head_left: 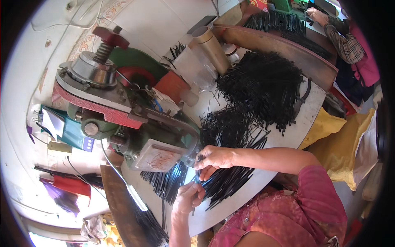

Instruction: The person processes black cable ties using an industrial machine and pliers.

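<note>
Pink sleeve [319,191] nearest, right hand [216,157] curls beyond left hand [187,196].

Looked like a small, well-used workshop. Had a heavy green and red machine [101,109] with a coil spring [103,53] and a red knob [109,38] on top, set at a pale worktable [308,102]. Held thick heaps of thin black strips [261,88] across that table, with more beyond a curved brown board [284,47]. Included a second work spot farther off, with a co-worker's hand [318,17] near something green [283,5]. Showed marked walls [152,20] with loose cables [66,25], and yellow sacks [345,142] just beside the table. Kept a metal-coloured flask [212,48] among the work materials.
</note>
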